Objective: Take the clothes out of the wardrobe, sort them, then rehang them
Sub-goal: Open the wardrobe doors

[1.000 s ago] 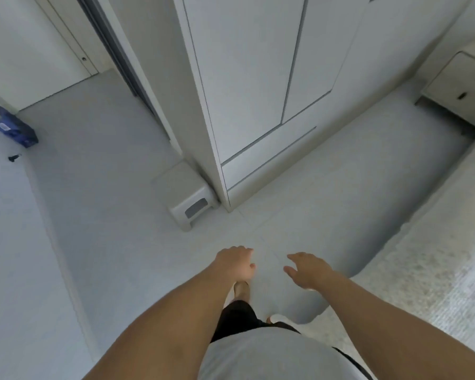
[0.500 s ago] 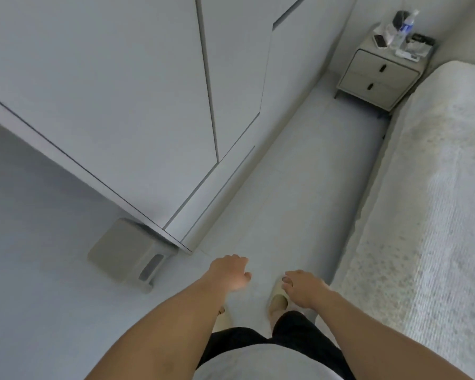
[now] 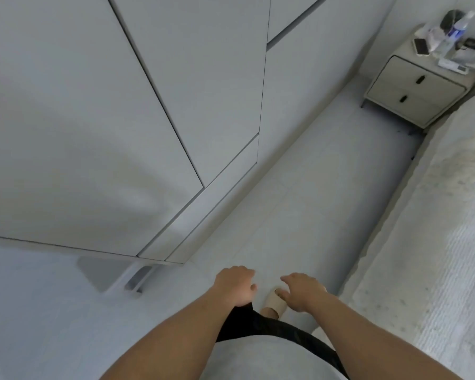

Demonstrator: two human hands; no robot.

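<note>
Both hands are held out low in front of the body, nothing grasped in either: the left hand [image 3: 235, 286] has its fingers loosely curled downward, the right hand [image 3: 303, 290] is relaxed with the fingers spread a little over a slippered foot [image 3: 274, 301]. The wardrobe [image 3: 148, 119] is found ahead and to the left of the hands, its corner near the left hand, so the left hand is judged the nearer one. Its front runs away along the floor toward the nightstand [image 3: 414, 86] at the far right, parallel to the edge of the bed [image 3: 436, 215]. It is seen as plain pale grey panels, handleless, all doors shut, with thin dark seams between them. No clothes are seen yet; they are presumably behind the doors.
</note>
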